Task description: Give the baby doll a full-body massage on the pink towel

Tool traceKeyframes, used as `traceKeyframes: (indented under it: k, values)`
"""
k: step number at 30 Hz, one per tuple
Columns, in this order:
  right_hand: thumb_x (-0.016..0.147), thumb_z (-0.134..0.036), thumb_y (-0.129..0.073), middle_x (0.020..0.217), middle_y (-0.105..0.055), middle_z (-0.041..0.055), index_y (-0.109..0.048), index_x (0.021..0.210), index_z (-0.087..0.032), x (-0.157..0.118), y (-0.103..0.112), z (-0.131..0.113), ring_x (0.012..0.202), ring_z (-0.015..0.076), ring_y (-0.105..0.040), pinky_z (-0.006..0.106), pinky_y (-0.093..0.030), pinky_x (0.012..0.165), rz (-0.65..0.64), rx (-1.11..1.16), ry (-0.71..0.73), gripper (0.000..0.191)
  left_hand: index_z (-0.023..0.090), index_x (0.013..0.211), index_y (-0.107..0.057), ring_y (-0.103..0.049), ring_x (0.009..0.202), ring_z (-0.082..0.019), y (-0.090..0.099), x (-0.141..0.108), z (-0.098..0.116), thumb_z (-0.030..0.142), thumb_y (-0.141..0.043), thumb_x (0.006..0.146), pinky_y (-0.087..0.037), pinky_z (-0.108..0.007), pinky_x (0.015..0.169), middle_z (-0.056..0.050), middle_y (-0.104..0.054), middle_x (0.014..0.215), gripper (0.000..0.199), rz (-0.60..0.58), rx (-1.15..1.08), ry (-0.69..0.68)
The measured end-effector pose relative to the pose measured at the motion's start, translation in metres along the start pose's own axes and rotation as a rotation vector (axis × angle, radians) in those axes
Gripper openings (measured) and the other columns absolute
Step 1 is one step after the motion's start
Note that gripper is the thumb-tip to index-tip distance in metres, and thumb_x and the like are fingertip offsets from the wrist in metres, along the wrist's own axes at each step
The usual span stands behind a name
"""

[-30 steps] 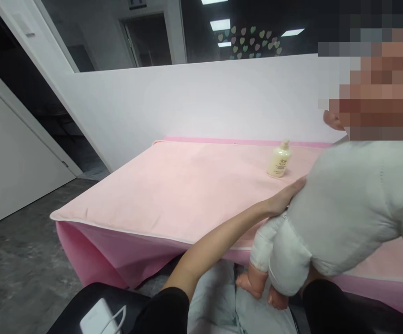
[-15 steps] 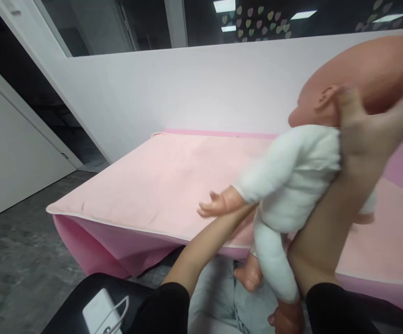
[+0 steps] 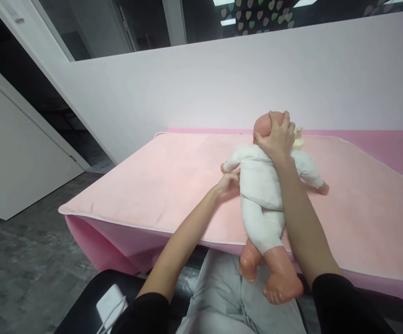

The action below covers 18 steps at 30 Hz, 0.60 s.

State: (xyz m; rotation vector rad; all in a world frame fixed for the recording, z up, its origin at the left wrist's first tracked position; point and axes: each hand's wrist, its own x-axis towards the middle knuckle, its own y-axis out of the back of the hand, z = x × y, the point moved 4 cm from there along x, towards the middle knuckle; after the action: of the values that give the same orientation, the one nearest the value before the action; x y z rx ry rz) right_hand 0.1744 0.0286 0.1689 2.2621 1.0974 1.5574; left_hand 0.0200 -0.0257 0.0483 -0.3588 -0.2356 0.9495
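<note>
A baby doll [image 3: 260,178] in a white cloth body lies on the pink padded mat [image 3: 145,185], its face out of sight. Its bare feet hang over the mat's front edge, above my lap. My right hand [image 3: 278,137] is wrapped over the doll's head, fingers across the top and thumb at the side near the neck. My forearm runs along the doll's right side. At the left side of its chest, below the doll's arm, is my left hand [image 3: 231,181], holding the torso with its fingers partly hidden beneath.
A small pale yellow toy [image 3: 297,138] stands behind the doll's shoulder. The white wall [image 3: 204,88] rises behind the mat, with a window above. A white device with a cable [image 3: 111,304] rests on the black seat at lower left. A door [image 3: 20,153] is at far left.
The doll has gone from being held up close to me, at the right, down and away onto the mat. My right hand has shifted from its neck onto its head.
</note>
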Motion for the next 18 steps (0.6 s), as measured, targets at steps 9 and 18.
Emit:
traceKeyframes:
  k: [9,18]
  values:
    - [0.071,-0.047,-0.064,0.143,-0.030,0.0166,-0.037,0.139,-0.022,-0.009,-0.040,0.020,0.129,0.0369,-0.034,0.058,-0.032,0.103,-0.001,0.148,-0.129,0.077,0.017,0.119,-0.053,-0.059,0.112,-0.029,0.004,0.015,-0.005,0.037,-0.069,0.076,-0.043,-0.046,0.103,-0.011,-0.065,0.115,0.051,0.156,-0.069,-0.140]
    - [0.072,-0.052,-0.060,0.141,-0.034,0.0172,-0.031,0.142,-0.018,-0.020,-0.081,0.065,0.133,0.0295,-0.035,0.049,-0.030,0.110,-0.039,0.391,-0.337,0.082,0.012,0.117,-0.052,-0.056,0.118,-0.029,0.018,0.017,-0.009,0.023,-0.075,0.070,-0.039,-0.047,0.109,-0.013,-0.062,0.124,0.054,0.221,0.024,-0.059]
